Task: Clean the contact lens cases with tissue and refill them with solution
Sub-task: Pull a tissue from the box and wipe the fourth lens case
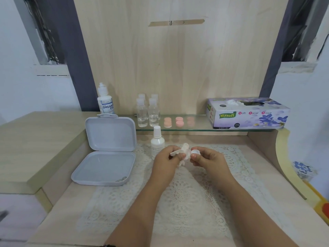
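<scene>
While the right hand pinches the small white lens case at frame centre, its open mouth faces left toward the crumpled tissue gripped by the left hand, the two touching above the surface.

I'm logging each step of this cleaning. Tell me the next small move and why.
Probably twist the tissue inside the small white cap-like piece. The left hand pinches the tissue right against the piece held by the right hand, and the spray bottle behind stands capped, so wiping seems unfinished.
</scene>
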Demonstrator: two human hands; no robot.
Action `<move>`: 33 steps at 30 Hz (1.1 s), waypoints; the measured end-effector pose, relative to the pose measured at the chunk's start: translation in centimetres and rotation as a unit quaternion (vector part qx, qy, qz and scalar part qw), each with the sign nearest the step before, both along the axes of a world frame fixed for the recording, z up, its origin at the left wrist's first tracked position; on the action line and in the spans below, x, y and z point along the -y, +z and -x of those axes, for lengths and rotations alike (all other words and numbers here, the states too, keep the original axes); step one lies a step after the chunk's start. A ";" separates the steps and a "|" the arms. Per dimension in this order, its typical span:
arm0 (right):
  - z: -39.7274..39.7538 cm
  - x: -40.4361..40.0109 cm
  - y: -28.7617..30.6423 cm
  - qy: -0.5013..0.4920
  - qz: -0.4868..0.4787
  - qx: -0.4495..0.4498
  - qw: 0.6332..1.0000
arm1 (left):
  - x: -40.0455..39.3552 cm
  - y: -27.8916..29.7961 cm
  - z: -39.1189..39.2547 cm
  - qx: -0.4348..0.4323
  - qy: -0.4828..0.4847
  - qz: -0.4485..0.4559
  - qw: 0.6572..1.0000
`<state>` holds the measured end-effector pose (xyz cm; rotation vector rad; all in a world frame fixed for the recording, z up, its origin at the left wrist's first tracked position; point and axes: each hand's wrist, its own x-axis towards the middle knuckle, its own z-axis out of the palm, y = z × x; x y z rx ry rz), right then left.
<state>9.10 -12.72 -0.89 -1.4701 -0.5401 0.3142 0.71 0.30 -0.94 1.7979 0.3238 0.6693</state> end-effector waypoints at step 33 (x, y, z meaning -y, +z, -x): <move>10.3 -6.5 5.0 0.240 0.086 0.080 0.964 | -5.7 2.7 16.9 0.009 0.070 0.166 0.984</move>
